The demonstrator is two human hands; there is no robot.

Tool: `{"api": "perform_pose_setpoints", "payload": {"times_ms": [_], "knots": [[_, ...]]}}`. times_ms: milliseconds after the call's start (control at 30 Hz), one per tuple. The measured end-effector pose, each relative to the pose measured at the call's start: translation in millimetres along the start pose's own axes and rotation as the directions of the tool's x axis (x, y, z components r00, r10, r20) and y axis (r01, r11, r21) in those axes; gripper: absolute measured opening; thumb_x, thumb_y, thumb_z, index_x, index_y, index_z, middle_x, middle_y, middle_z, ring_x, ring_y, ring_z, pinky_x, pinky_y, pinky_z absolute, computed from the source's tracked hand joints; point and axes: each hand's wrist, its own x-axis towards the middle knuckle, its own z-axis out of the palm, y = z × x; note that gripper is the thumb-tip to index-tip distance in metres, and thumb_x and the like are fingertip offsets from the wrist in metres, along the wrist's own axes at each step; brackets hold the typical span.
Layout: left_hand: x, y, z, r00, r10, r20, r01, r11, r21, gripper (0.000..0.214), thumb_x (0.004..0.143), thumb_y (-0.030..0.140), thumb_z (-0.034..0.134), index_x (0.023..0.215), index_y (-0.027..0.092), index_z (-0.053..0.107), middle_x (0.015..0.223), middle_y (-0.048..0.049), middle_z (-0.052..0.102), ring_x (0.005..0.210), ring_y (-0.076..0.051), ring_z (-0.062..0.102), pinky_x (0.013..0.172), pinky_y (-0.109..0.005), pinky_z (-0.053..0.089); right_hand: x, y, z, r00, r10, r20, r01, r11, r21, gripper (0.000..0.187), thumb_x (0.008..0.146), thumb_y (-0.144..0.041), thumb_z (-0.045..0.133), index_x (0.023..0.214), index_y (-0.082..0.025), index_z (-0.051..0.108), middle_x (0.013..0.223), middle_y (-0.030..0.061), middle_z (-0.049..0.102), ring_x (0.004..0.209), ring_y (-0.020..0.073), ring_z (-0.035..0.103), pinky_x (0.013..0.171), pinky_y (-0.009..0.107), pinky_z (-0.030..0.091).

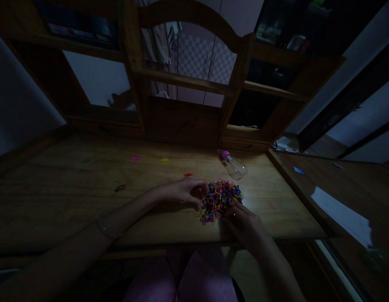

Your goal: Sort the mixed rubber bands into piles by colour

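A heap of small multicoloured rubber bands (pixel 224 195) lies on the wooden desk. At its left edge is my left hand (pixel 190 191), with fingers curled round towards the thumb and their tips close together by the bands. My right hand (pixel 241 220) rests against the heap's lower right side, fingers bent and closed at the bands. Whatever either hand pinches is too small and dark to make out. Beyond my left hand lies a small red group of bands (pixel 188 174). Farther back are a yellow group (pixel 164 160) and a pink group (pixel 135 158).
A clear bottle with a pink cap (pixel 234 167) lies on its side behind the heap. A dark hair-tie-like loop (pixel 120 188) lies at the left. Wooden shelving (pixel 182 121) borders the desk's back. White paper (pixel 342 214) lies on a surface to the right.
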Motion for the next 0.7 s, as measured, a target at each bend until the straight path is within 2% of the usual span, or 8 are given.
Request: {"api": "perform_pose_setpoints", "payload": {"times_ms": [133, 267, 467, 567, 700], "knots": [[-0.4, -0.5, -1.4, 0.995, 0.095, 0.006, -0.095, 0.983, 0.16, 0.02, 0.077, 0.035, 0.074, 0.086, 0.019, 0.068, 0.088, -0.0023, 0.06, 0.086, -0.016, 0.054, 0.077, -0.028, 0.042, 3.5, -3.5, -0.1, 0.999, -0.012, -0.03, 0.013, 0.999, 0.043, 0.007, 0.089, -0.023, 0.059, 0.082, -0.022, 0.061, 0.084, 0.0036, 0.06, 0.074, 0.0175, 0.059, 0.062, 0.027, 0.045], [0.2, -1.7, 1.5, 0.993, 0.113, -0.014, -0.107, 0.97, 0.219, 0.014, 0.079, 0.033, 0.073, 0.084, 0.021, 0.069, 0.09, -0.0024, 0.06, 0.091, -0.018, 0.053, 0.082, -0.029, 0.04, 4.8, -10.2, -6.9, 0.996, 0.033, -0.088, -0.023, 0.994, 0.108, 0.01, 0.089, -0.026, 0.059, 0.081, -0.021, 0.061, 0.082, 0.0031, 0.059, 0.068, 0.0153, 0.055, 0.058, 0.026, 0.043], [0.8, 5.8, 3.3, 0.992, 0.125, -0.024, -0.119, 0.976, 0.181, 0.013, 0.079, 0.03, 0.072, 0.079, 0.018, 0.066, 0.087, -0.002, 0.059, 0.086, -0.016, 0.054, 0.076, -0.027, 0.041, 5.3, -8.3, -11.0, 0.974, 0.055, -0.218, -0.027, 0.991, 0.128, 0.007, 0.089, -0.027, 0.058, 0.087, -0.022, 0.062, 0.071, 0.0007, 0.053, 0.059, 0.0146, 0.049, 0.052, 0.026, 0.039], [1.7, 6.8, 2.0, 0.994, 0.097, -0.04, -0.092, 0.99, 0.111, 0.018, 0.079, 0.034, 0.072, 0.08, 0.017, 0.066, 0.086, -0.0024, 0.059, 0.082, -0.015, 0.054, 0.073, -0.026, 0.042, 9.2, -9.0, -9.1, 0.971, 0.051, -0.234, -0.027, 0.994, 0.106, 0.006, 0.09, -0.025, 0.057, 0.09, -0.022, 0.062, 0.074, 0.0017, 0.055, 0.06, 0.0149, 0.05, 0.053, 0.026, 0.039], [3.0, 2.3, 0.7, 0.993, 0.032, -0.116, -0.028, 0.999, 0.032, 0.027, 0.076, 0.041, 0.073, 0.081, 0.016, 0.065, 0.083, -0.002, 0.06, 0.076, -0.013, 0.056, 0.068, -0.024, 0.044, 17.5, -11.2, -4.3, 0.971, -0.002, -0.241, 0.006, 1.0, 0.018, 0.011, 0.091, -0.021, 0.053, 0.091, -0.022, 0.064, 0.081, 0.0041, 0.06, 0.066, 0.0157, 0.054, 0.059, 0.027, 0.043]]}}
